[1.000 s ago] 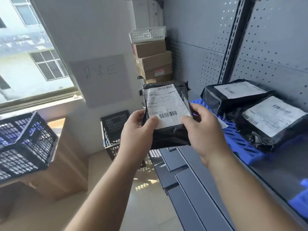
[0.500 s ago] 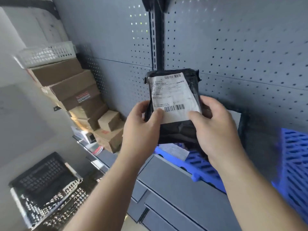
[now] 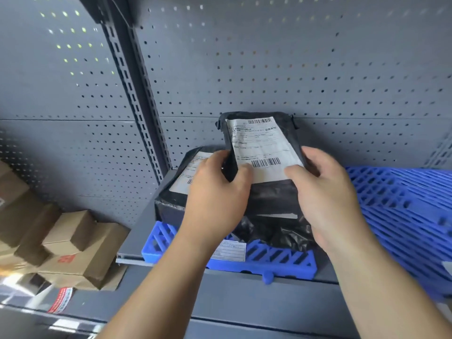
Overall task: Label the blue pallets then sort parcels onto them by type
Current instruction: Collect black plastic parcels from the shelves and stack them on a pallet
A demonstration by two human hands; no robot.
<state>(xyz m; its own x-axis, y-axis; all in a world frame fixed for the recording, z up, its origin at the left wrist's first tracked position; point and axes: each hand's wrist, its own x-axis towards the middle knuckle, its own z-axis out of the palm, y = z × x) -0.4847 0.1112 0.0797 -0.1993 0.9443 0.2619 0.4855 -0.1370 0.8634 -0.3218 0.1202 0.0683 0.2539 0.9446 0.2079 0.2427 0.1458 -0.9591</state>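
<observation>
Soft even daylight; lower-left corner motion-blurred; wide-angle bending at edges.

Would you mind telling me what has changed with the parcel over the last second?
The black parcel was carried from near the window to the shelf and lowered toward the blue pallet, beside a second parcel lying there. Whether it already rests on the pallet is unclear. Unchanged: the left hand and right hand both still grip it, label towards the camera.
</observation>
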